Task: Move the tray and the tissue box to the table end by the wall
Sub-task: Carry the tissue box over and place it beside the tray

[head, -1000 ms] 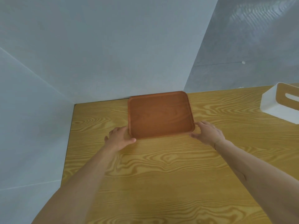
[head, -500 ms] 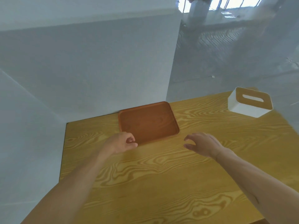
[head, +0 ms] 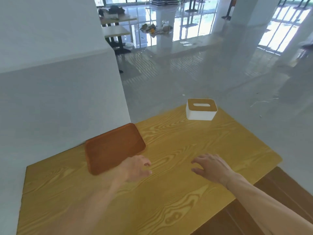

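Observation:
A flat reddish-brown tray (head: 113,147) lies on the yellow wood-grain table (head: 169,192), its far edge against the white wall. A white tissue box (head: 201,109) with a wooden slotted lid stands at the far right corner of the table, well away from the wall. My left hand (head: 138,168) hovers just past the tray's near right corner, fingers loosely curled and holding nothing. My right hand (head: 210,167) floats over the bare table with fingers spread, empty, about halfway between me and the tissue box.
A white half-height wall (head: 59,99) borders the table on the left and far side. The table's right edge drops to a dark wooden bench or floor strip (head: 279,200). Beyond lies a glossy floor with other tables and clutter.
Both hands have let go of the tray and drawn back to the right. The view has swung right and up, bringing the tissue box fully into sight.

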The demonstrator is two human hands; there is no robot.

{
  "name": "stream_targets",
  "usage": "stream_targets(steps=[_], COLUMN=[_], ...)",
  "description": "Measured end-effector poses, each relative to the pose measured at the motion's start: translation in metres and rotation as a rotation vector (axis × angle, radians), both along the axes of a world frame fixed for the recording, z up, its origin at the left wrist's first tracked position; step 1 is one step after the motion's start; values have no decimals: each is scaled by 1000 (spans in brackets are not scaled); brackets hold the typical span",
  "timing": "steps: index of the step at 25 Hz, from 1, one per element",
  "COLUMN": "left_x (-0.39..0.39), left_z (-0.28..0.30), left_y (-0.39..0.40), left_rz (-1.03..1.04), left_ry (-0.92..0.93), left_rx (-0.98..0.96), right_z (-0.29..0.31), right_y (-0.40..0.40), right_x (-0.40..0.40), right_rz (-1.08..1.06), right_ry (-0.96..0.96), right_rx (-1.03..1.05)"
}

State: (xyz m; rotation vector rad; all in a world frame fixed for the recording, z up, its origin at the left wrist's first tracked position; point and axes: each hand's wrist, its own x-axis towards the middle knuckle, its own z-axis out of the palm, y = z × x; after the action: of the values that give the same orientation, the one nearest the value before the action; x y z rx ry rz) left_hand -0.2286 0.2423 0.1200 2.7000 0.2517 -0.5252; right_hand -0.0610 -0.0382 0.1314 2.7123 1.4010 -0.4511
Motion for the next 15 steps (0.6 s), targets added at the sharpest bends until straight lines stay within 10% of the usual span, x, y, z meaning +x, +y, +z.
stream_targets(steps=[15], left_x=[87], left_z=[-4], left_y=[-240], left_rz=[-319], left_ry=[-19], left_rx=[245], right_z=[-1], right_y=[-244], right_x=[11], right_rz=[-196], right_ry=[-23], right_rx=[36])
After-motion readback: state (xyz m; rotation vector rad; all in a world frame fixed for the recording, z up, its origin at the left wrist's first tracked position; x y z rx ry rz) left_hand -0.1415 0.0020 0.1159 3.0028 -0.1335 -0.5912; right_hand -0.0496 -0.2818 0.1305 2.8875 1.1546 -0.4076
